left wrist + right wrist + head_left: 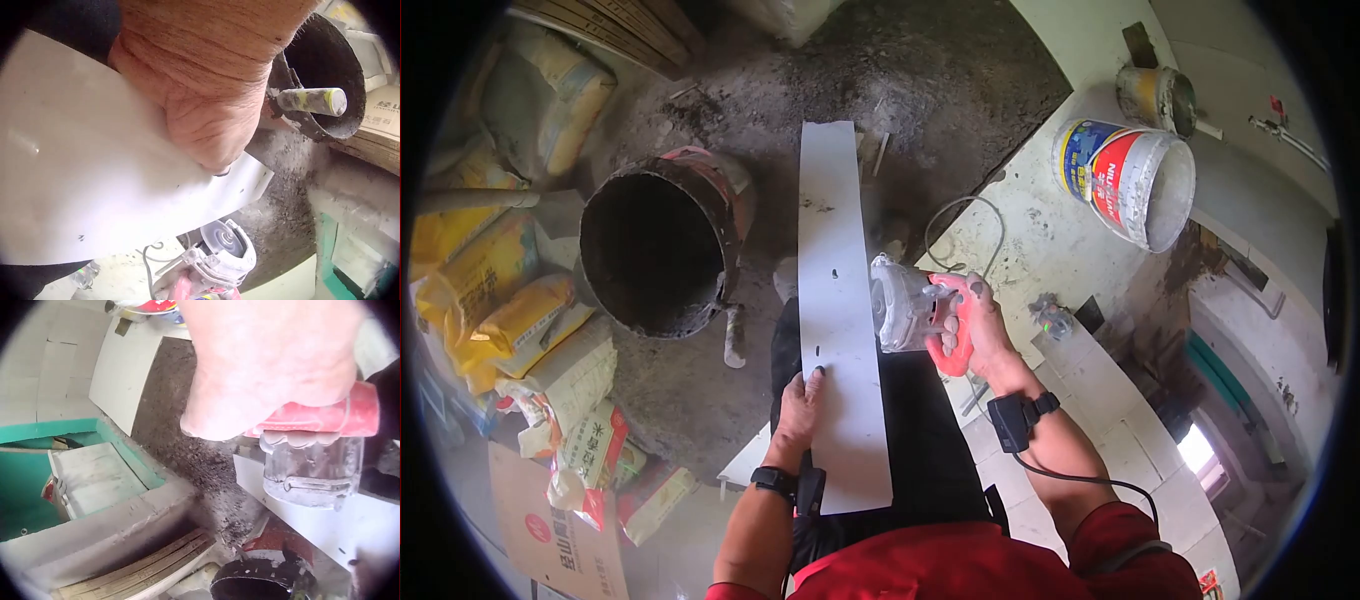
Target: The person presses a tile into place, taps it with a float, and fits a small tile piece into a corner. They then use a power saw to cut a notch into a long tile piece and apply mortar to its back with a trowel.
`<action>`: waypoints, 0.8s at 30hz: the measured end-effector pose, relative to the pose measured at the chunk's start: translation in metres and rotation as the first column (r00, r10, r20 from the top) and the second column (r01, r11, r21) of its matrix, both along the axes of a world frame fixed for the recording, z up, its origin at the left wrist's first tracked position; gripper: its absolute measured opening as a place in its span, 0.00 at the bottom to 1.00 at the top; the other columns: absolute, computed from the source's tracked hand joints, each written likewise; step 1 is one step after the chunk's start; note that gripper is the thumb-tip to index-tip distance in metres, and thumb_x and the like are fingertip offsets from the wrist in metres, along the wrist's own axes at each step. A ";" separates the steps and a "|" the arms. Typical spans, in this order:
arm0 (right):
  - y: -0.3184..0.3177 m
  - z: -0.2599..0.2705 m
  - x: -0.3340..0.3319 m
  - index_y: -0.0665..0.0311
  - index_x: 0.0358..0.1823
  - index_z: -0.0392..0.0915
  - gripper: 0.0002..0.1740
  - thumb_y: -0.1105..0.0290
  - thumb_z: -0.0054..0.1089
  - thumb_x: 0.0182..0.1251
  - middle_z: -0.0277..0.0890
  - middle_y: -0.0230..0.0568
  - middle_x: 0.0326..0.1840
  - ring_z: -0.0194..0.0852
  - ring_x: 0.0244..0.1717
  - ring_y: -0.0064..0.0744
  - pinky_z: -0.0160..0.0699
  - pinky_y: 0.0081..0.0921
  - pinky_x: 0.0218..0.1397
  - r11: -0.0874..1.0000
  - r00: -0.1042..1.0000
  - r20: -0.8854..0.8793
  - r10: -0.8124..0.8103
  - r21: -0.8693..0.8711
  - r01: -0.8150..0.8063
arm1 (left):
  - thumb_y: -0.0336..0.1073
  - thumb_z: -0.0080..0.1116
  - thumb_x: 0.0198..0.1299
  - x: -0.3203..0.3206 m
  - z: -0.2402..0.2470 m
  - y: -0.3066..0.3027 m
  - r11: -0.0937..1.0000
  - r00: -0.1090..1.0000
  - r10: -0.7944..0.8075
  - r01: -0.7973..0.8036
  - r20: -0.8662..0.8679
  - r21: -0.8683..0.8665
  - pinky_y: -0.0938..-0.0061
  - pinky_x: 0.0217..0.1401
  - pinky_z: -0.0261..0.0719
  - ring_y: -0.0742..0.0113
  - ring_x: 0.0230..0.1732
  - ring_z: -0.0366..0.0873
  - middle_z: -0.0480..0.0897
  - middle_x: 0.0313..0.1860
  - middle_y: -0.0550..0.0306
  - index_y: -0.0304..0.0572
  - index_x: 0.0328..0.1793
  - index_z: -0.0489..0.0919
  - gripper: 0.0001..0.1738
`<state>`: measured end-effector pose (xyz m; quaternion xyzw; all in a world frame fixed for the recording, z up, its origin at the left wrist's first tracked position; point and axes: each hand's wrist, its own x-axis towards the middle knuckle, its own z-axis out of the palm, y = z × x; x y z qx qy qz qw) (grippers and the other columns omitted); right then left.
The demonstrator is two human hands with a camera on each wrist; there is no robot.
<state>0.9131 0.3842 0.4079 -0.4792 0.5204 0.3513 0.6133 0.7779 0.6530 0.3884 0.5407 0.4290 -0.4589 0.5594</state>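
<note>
A long white tile strip (pixel 840 300) with several dark marks lies lengthwise in front of the body. My left hand (pixel 798 408) grips its left edge, thumb on the top face. In the left wrist view that hand (pixel 200 119) bends over the edge, its fingers mostly hidden. My right hand (pixel 990 335) holds a tile cutter by its red handle (pixel 953 345), fingers wrapped around it. The cutter's dusty clear guard (pixel 905 305) sits right at the strip's right edge. A round blade (pixel 215 237) shows inside the guard in the left wrist view.
A dark, mortar-caked bucket (pixel 655 255) stands left, a handle leaning at its rim. Yellow sacks (pixel 490 290) and a cardboard sheet (pixel 550 520) line the left side. A white paint bucket (pixel 1135 185) stands back right. A grey cord (pixel 1000 225) loops behind the cutter.
</note>
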 end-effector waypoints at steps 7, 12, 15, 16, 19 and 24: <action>0.002 0.001 -0.004 0.62 0.58 0.75 0.30 0.45 0.33 0.76 0.58 0.27 0.20 0.57 0.17 0.20 0.65 0.22 0.22 1.000 1.000 -0.026 -0.003 -0.014 0.002 | 0.52 0.50 0.72 0.007 0.005 -0.001 1.000 0.999 0.008 -0.008 -0.040 -0.001 0.77 0.41 0.74 0.76 0.38 0.72 0.78 0.40 0.61 0.28 0.57 0.74 0.28; 0.001 0.007 -0.005 0.61 0.58 0.74 0.32 0.43 0.33 0.75 0.58 0.27 0.19 0.57 0.16 0.21 0.65 0.24 0.22 1.000 0.999 -0.032 -0.004 0.017 0.004 | 0.52 0.50 0.72 0.002 0.002 -0.001 1.000 1.000 -0.018 0.018 -0.011 0.003 0.76 0.42 0.74 0.75 0.38 0.73 0.79 0.40 0.59 0.28 0.57 0.74 0.28; 0.001 0.006 -0.007 0.61 0.58 0.74 0.33 0.42 0.33 0.75 0.58 0.27 0.19 0.56 0.16 0.21 0.65 0.24 0.22 1.000 0.999 -0.032 -0.005 0.015 0.006 | 0.53 0.50 0.72 0.001 0.000 0.000 0.999 0.999 -0.044 0.044 0.001 0.022 0.76 0.41 0.75 0.75 0.38 0.73 0.79 0.39 0.59 0.28 0.56 0.74 0.28; 0.001 0.006 -0.007 0.61 0.58 0.74 0.33 0.41 0.33 0.75 0.59 0.28 0.19 0.56 0.15 0.21 0.65 0.24 0.22 1.000 0.999 -0.050 -0.022 0.012 0.023 | 0.53 0.50 0.72 0.001 0.000 0.000 0.999 0.999 -0.042 0.042 0.007 0.025 0.76 0.41 0.75 0.75 0.37 0.73 0.79 0.39 0.59 0.29 0.56 0.75 0.28; -0.002 0.006 -0.010 0.63 0.54 0.77 0.28 0.47 0.41 0.74 0.60 0.31 0.21 0.57 0.16 0.21 0.65 0.24 0.18 0.995 0.995 -0.040 -0.089 0.050 0.091 | 0.52 0.49 0.72 0.003 0.002 -0.001 0.999 1.000 -0.029 0.029 0.012 0.034 0.73 0.41 0.75 0.72 0.37 0.73 0.80 0.37 0.55 0.27 0.51 0.74 0.27; -0.004 0.006 -0.013 0.63 0.54 0.77 0.28 0.46 0.40 0.74 0.60 0.30 0.19 0.58 0.17 0.21 0.64 0.24 0.18 0.996 0.996 -0.053 -0.077 0.049 0.079 | 0.52 0.50 0.72 0.006 0.003 0.000 0.997 0.998 -0.067 0.067 0.007 0.042 0.73 0.41 0.75 0.72 0.36 0.73 0.80 0.37 0.55 0.28 0.51 0.75 0.27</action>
